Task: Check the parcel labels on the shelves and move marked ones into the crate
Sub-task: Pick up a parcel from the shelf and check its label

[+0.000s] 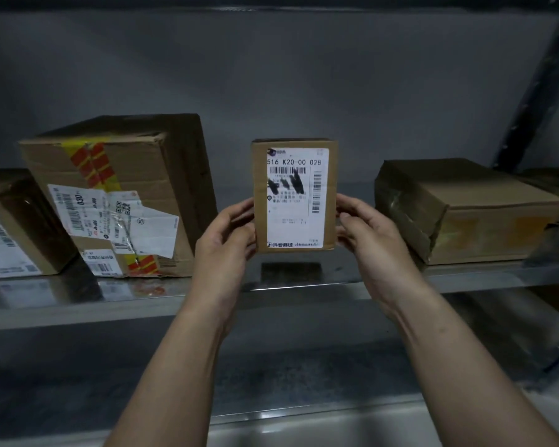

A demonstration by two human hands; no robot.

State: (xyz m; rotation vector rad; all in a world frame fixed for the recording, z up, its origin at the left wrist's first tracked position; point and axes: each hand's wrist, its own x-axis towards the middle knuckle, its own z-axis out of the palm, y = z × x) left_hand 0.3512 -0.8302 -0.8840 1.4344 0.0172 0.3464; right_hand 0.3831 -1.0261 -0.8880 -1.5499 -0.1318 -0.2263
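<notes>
A small flat cardboard parcel (pixel 293 195) is held upright just above the metal shelf (pixel 304 285), its white label facing me. The label reads "516 K20-00 028" and has black marker scribbles over part of the text. My left hand (pixel 226 233) grips the parcel's lower left edge and my right hand (pixel 368 230) grips its lower right edge. No crate is in view.
A large tilted box (pixel 126 195) with red-yellow tape and several labels stands on the left, with another labelled box (pixel 10 227) at the far left. A low taped box (pixel 465 211) lies on the right. A dark shelf upright (pixel 536 91) runs at the right.
</notes>
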